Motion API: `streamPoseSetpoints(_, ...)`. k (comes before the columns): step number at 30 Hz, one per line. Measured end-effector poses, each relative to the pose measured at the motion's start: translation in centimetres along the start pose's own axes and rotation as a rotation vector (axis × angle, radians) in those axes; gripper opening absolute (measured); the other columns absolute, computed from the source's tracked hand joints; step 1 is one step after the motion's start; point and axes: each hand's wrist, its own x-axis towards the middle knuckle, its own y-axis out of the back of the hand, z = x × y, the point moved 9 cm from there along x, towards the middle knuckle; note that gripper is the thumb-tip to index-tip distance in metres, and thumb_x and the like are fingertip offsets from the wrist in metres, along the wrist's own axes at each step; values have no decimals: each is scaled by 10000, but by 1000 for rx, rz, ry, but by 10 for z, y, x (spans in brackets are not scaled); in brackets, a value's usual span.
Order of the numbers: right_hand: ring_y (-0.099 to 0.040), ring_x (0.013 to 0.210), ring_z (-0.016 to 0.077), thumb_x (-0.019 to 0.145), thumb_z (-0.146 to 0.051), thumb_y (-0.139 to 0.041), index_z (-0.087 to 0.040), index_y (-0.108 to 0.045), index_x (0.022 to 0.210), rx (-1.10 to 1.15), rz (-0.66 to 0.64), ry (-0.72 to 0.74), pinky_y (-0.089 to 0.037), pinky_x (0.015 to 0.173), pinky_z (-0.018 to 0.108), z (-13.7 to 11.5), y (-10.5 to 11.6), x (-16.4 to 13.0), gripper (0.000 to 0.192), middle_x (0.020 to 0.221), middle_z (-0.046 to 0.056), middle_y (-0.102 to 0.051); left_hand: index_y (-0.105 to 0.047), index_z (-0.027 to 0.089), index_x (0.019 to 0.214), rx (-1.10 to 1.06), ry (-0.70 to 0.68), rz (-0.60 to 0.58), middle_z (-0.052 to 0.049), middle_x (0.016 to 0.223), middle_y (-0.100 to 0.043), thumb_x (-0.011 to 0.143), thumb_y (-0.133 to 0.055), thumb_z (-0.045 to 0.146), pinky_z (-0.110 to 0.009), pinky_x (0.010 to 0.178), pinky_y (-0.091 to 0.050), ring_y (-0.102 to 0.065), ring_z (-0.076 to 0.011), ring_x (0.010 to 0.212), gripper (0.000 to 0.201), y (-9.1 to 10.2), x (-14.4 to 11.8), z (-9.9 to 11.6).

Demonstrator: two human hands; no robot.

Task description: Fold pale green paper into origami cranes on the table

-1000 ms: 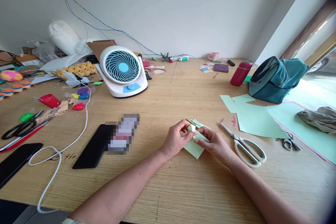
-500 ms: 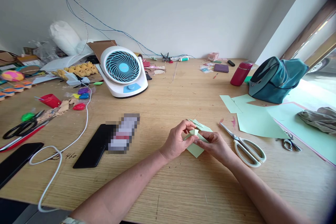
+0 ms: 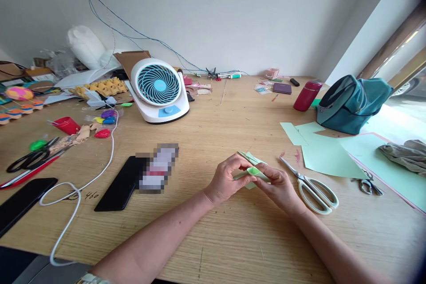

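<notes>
Between my two hands is a small piece of folded light-green paper, its fold opened into a little pocket facing up. My left hand pinches its left side with thumb and fingers. On the right side, my right hand grips it the same way, the two thumbs close together. Behind and beneath the hands lie more light-green paper pieces, partly covered by my fingers. White-handled scissors rest on the table just right of my right hand, blades pointing away to the left.
Larger green sheets and a teal bag lie to the right, near a red bottle and keys. A white fan stands back left. Black phones and a white cable are on the left.
My fingers have shifted on the folded paper, and its fold now gapes into an open pocket. My right hand has turned slightly, its fingers now lying over the paper's right side.
</notes>
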Motion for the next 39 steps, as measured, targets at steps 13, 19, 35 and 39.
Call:
streamPoseSetpoints(13,-592,719,177,913,-313,-653,-206,-722,872,-26,16,31,-460,666,294,1,-1,-1,134,769,17,-661,-638,161,755,-47,75,13,-16,759,-592,822,-749,344,-252,708,-456,-570,-144,759,224,0,0,-7)
streamPoseSetpoints(19,-582,705,182,922,-317,-635,-199,-708,859,-54,7,36,-449,661,298,2,-2,-1,152,756,22,-654,-622,157,737,-69,88,13,-2,741,-570,826,-734,234,-240,697,-435,-544,-129,744,162,-1,0,-9)
streamPoseSetpoints(35,-522,659,170,935,-364,-607,-203,-662,789,-94,13,34,-413,614,291,-4,-2,-1,224,693,8,-578,-541,164,685,-171,182,5,20,715,-495,822,-732,268,-248,685,-409,-480,-119,723,257,-6,-2,-24)
streamPoseSetpoints(39,-499,639,172,935,-396,-598,-207,-643,755,-127,24,28,-403,596,296,-4,-1,0,265,665,4,-545,-550,163,685,-136,184,12,15,721,-498,840,-717,303,-252,677,-412,-482,-120,719,267,-5,-3,-23)
